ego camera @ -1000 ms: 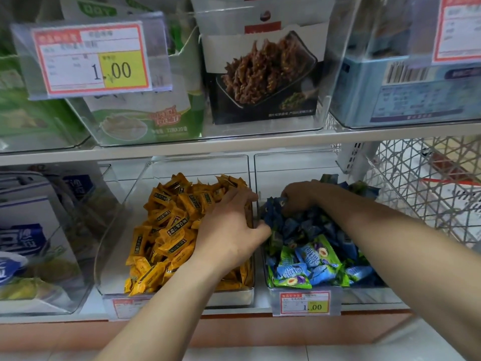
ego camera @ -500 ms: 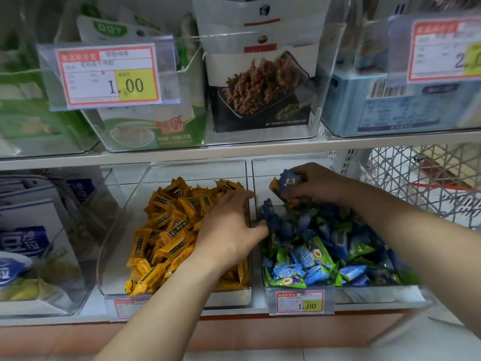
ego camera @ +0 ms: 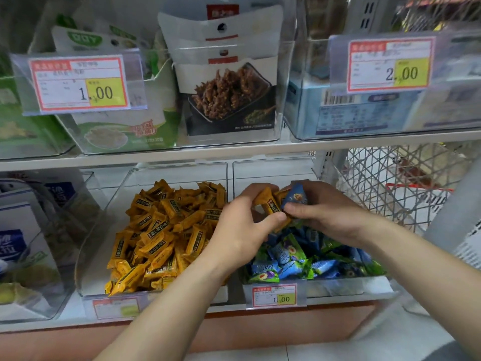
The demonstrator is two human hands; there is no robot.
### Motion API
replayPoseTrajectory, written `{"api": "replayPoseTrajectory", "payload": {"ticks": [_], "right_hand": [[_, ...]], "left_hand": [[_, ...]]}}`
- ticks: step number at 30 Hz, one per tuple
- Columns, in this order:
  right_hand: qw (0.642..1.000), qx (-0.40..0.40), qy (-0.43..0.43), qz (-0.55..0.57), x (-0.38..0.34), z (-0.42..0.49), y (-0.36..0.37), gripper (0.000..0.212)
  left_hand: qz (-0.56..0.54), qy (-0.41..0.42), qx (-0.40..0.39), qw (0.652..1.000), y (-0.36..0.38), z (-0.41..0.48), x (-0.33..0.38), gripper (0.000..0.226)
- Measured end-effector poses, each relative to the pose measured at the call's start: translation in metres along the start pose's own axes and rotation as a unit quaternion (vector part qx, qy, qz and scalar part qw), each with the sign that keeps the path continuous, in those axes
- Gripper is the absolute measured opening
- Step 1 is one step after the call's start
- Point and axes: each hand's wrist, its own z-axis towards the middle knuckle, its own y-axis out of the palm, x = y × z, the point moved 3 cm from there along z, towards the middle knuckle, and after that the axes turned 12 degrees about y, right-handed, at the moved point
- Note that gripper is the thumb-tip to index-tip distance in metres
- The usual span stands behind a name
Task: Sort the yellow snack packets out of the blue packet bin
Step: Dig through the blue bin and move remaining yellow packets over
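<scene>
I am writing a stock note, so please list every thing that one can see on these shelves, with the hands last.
yellow snack packets: many, yellow, piled in the clear bin on the left
held yellow packets: a few, yellow, between both hands, above the blue packet bin
blue packet bin: one, clear, lower shelf, holds blue and green packets
blue packet: one, blue, in the right hand
price tags: four, white with red and yellow, on the bin fronts
snack pouches: several, white and black, upper shelf, centre
wire basket: one, white, right of the bins
left hand: pinches the held yellow packets
right hand: grips the blue packet
</scene>
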Motion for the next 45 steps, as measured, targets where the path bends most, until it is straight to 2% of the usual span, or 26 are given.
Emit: {"api": "replayPoseTrajectory", "payload": {"ticks": [5,8,12,14,17,19,20,21,23,25,26,28,30,32,33,35,38,40,42,45], "right_hand": [[0.998,0.058,-0.01,0.025,0.009,0.003,0.001,0.035],[0.997,0.051,-0.01,0.059,0.012,0.005,0.007,0.022],[0.997,0.045,0.003,0.062,0.012,0.004,0.013,0.024],[0.997,0.075,0.0,-0.008,0.007,0.002,0.01,0.012],[0.966,0.154,0.001,-0.207,0.002,0.002,-0.006,0.016],[0.936,0.131,0.012,-0.328,0.0,0.002,-0.013,0.007],[0.919,0.106,0.026,-0.379,0.001,0.002,-0.015,0.018],[0.906,0.086,0.042,-0.412,0.002,0.001,-0.017,0.031],[0.877,0.114,0.05,-0.463,0.001,0.001,-0.025,0.043],[0.855,0.196,0.014,-0.479,-0.006,0.003,-0.036,0.039],[0.856,0.225,-0.003,-0.465,-0.01,0.007,-0.043,0.035],[0.863,0.242,-0.001,-0.444,-0.015,0.022,-0.055,0.036],[0.862,0.21,0.058,-0.458,-0.013,0.042,-0.064,0.047],[0.848,0.172,0.134,-0.484,-0.006,0.063,-0.072,0.061],[0.838,0.161,0.166,-0.495,-0.002,0.073,-0.074,0.068],[0.824,0.144,0.216,-0.503,0.004,0.088,-0.078,0.078],[0.831,0.118,0.26,-0.477,0.015,0.104,-0.079,0.086],[0.832,0.107,0.273,-0.471,0.023,0.113,-0.079,0.084],[0.837,0.104,0.276,-0.461,0.032,0.12,-0.08,0.072],[0.854,0.109,0.267,-0.434,0.036,0.123,-0.083,0.051]], "left_hand": [[0.04,-0.006,0.04,0.998,0.001,-0.001,0.0,0.035],[0.022,-0.006,0.051,0.998,-0.002,0.001,-0.001,0.037],[-0.021,0.004,0.066,0.998,-0.009,0.001,0.0,0.03],[-0.002,-0.004,0.086,0.996,-0.021,0.003,-0.004,0.029],[0.079,-0.032,0.101,0.991,-0.05,0.003,-0.016,0.031],[0.183,-0.06,0.064,0.979,-0.07,0.001,-0.026,0.037],[0.241,-0.08,0.036,0.967,-0.078,-0.001,-0.032,0.043],[0.29,-0.105,0.008,0.951,-0.083,-0.003,-0.036,0.05],[0.351,-0.141,-0.028,0.925,-0.088,-0.006,-0.042,0.062],[0.384,-0.123,-0.023,0.915,-0.087,-0.004,-0.037,0.066],[0.39,-0.093,-0.006,0.916,-0.082,-0.002,-0.03,0.063],[0.366,-0.017,0.025,0.93,-0.065,0.003,-0.013,0.053],[0.274,-0.01,0.019,0.962,-0.036,0.013,-0.001,0.042],[0.163,-0.081,-0.008,0.983,-0.004,0.032,-0.004,0.038],[0.132,-0.127,-0.028,0.983,0.012,0.044,-0.011,0.038],[0.119,-0.203,-0.063,0.97,0.038,0.064,-0.029,0.037],[0.105,-0.263,-0.056,0.957,0.062,0.08,-0.064,0.024],[0.091,-0.298,-0.043,0.949,0.072,0.086,-0.085,0.033],[0.081,-0.33,-0.063,0.938,0.08,0.09,-0.099,0.047],[0.058,-0.344,-0.099,0.932,0.086,0.096,-0.106,0.047]]}}
